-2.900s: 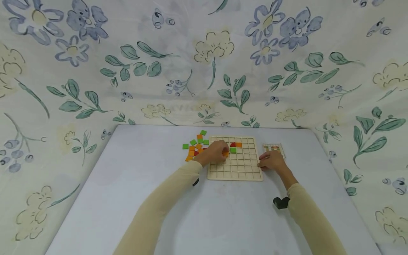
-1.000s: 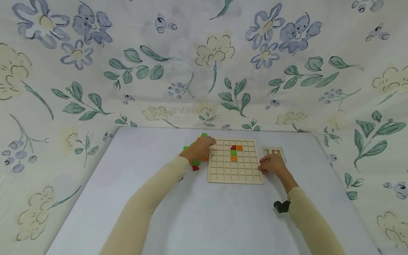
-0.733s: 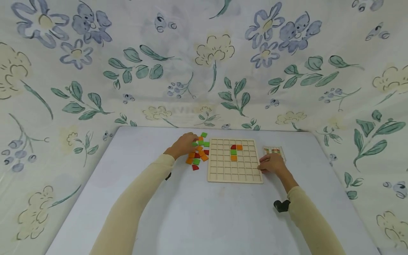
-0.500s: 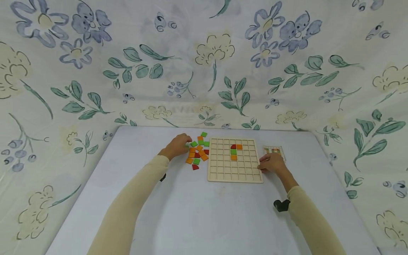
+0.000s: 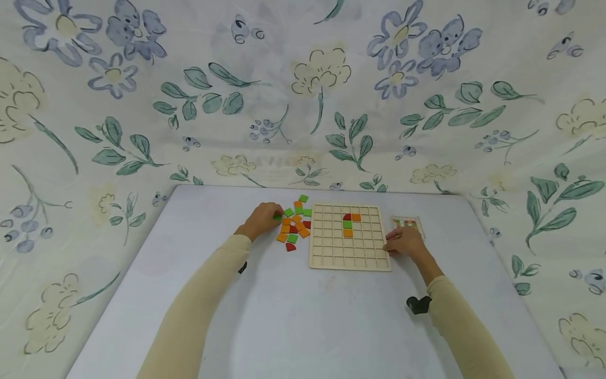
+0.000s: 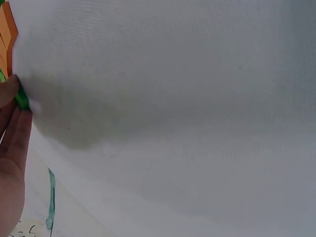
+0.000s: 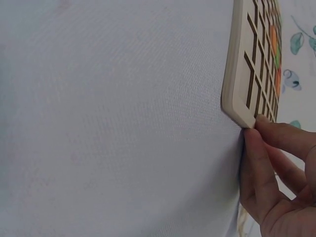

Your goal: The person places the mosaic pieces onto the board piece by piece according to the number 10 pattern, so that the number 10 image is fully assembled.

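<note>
My left hand (image 5: pixel 262 219) pinches a green tile (image 6: pixel 22 98) between thumb and fingers, at the left side of a loose heap of tiles (image 5: pixel 297 219). The heap mixes orange and green squares with red rounded pieces. To its right lies a wooden grid board (image 5: pixel 350 252). A red piece (image 5: pixel 347 217), an orange tile (image 5: pixel 356 217), a green tile (image 5: pixel 347 225) and another orange tile (image 5: pixel 347 233) sit in its cells. At the board's right edge my right hand (image 5: pixel 405 242) pinches the rim between thumb and fingers, clearest in the right wrist view.
A small pattern card (image 5: pixel 405 220) with coloured squares lies beyond my right hand, partly covered by it. The white table (image 5: pixel 303 316) reaches back to a flowered cloth (image 5: pixel 284 105), which also hangs at both sides. Dark wrist-camera mounts (image 5: pixel 418 305) show by the sleeves.
An orange tile has gone into the board below the green one. My left hand has moved from the board leftward to the heap and taken a green tile. The right hand stays at the rim.
</note>
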Motion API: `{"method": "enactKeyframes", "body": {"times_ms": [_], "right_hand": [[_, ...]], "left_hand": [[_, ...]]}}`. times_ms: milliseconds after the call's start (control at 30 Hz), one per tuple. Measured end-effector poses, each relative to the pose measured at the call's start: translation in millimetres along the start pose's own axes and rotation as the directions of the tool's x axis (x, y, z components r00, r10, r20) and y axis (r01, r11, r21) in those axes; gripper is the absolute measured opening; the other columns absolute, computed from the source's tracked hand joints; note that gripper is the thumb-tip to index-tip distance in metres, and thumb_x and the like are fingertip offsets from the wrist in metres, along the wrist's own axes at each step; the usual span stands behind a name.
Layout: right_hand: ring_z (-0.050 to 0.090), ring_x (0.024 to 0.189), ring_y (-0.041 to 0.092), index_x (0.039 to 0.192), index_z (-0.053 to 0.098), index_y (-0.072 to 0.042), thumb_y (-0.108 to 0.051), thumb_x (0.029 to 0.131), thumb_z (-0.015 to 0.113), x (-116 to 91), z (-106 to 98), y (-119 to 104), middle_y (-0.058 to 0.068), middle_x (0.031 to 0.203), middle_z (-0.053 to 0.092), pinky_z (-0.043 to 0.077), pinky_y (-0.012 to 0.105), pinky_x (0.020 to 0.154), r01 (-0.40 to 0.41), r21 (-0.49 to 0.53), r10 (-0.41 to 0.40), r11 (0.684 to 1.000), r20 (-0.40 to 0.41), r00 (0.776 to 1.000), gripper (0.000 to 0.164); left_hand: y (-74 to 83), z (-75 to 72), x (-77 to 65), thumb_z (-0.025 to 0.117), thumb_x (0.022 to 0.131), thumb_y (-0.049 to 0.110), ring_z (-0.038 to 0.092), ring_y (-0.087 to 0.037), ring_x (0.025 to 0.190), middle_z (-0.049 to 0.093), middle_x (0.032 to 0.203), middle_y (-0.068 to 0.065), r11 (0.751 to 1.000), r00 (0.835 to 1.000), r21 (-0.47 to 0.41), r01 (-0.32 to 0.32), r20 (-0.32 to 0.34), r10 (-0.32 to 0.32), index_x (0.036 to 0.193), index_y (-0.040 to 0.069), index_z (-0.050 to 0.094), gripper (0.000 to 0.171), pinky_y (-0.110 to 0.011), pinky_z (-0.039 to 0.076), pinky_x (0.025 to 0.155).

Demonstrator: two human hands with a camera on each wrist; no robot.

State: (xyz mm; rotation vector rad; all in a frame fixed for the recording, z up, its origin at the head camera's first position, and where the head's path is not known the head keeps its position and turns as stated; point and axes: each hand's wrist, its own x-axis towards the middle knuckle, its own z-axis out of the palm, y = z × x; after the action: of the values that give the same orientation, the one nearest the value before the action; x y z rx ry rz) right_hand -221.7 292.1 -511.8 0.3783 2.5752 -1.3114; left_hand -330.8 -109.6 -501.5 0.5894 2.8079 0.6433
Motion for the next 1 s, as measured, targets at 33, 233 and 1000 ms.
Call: {"method": "enactKeyframes", "body": {"times_ms": [33,233,1000], "right_hand": [[0.068,0.061,0.015,0.106,0.066,0.007,-0.005,0.078,0.079,-0.4,-0.1,-0.4,0.013,0.084,0.072,0.054,0.027,0.058,-0.003,0.001,0.003,1.0,0.0,1.0,0.033],[0.068,0.061,0.015,0.105,0.067,0.006,-0.006,0.078,0.079,-0.2,-0.5,0.4,0.011,0.081,0.072,0.053,0.028,0.058,-0.004,-0.013,0.004,1.0,-0.005,1.0,0.032],[0.068,0.061,0.015,0.104,0.066,0.007,-0.004,0.078,0.079,1.3,-0.2,-2.5,0.012,0.081,0.071,0.055,0.027,0.057,-0.023,0.026,0.023,0.999,0.011,1.0,0.031]], "left_hand": [[-0.9,1.1,0.0,0.067,0.089,0.0,0.058,-0.029,0.104,0.067,0.113,-0.013,1.0,1.0,-0.004,-0.001,-0.005,0.001,0.111,-0.001,0.069,0.023,-0.042,0.044,0.101],[-3.1,3.5,-2.2,0.068,0.09,0.003,0.057,-0.028,0.107,0.066,0.114,-0.012,1.0,1.0,-0.004,-0.009,-0.019,0.009,0.113,0.001,0.069,0.023,-0.042,0.043,0.102],[0.0,-5.6,-5.8,0.069,0.085,-0.003,0.057,-0.028,0.107,0.065,0.116,-0.014,1.0,0.997,0.023,0.016,0.079,-0.018,0.12,-0.003,0.066,0.036,-0.042,0.044,0.101]]}}
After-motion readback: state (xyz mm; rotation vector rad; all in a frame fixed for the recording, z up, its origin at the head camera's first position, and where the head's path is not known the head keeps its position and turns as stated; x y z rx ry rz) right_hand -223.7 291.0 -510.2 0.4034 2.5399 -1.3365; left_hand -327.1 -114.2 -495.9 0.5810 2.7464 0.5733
